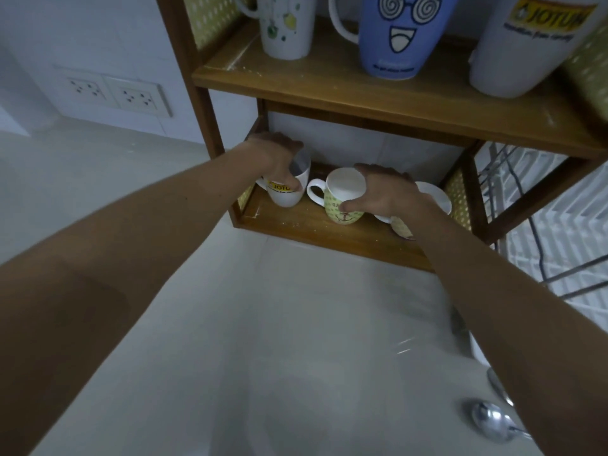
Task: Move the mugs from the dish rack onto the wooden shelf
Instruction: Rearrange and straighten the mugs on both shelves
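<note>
left hand (276, 156): clamped on the white mug (289, 189), lower shelf's (296, 225) left end
right hand (385, 189): gripping the green mug (342, 205) mid-shelf
tip: set both bases flat — then let go

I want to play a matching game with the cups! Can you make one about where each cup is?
Things:
1. blue face mug
2. white Jotun mug
3. anchor mug

Places:
A. lower shelf, under the right hand
B. upper shelf, in the middle
C. lower shelf, gripped by the left hand

Pairs: 1-B, 2-C, 3-A
</note>
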Tool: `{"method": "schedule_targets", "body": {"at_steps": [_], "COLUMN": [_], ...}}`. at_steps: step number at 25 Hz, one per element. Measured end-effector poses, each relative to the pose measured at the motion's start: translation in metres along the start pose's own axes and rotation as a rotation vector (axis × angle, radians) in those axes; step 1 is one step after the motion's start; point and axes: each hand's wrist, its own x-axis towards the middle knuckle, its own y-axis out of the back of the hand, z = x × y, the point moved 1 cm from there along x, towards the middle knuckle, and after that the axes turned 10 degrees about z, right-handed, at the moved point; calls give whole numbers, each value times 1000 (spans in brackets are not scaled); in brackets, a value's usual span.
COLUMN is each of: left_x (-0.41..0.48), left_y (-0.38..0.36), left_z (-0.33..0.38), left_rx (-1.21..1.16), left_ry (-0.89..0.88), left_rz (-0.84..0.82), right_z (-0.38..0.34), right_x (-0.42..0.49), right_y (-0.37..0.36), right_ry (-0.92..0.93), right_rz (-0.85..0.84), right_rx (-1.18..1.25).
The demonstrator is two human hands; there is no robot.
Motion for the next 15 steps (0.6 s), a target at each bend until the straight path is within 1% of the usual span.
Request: {"method": "schedule_targets", "body": {"at_steps": [2,5,8,9,12,15], "left_x": [1,-2,-14,-22,-49,-77], "left_y": [-1,-4,-5,-4,-1,-9], "left_z": [0,-1,2,7,31,63], "left_rx": [28,8,-11,-25,-88,-59], "left_ry": [9,22,25,14,-61,-169], "left_rz": [-1,-22,-77,-48,97,83], "right_z": [2,0,-10,-13,-19,-13], "right_x": [1,1,-7,-15,-41,-78], "right_y": [0,0,0,2,12,12], "right_ry": [-1,1,-5,-27,-93,-162], "right_rz": [-2,-2,-50,-33,90,162], "right_rx": [-11,-30,-75,-83,-66,-63]}}
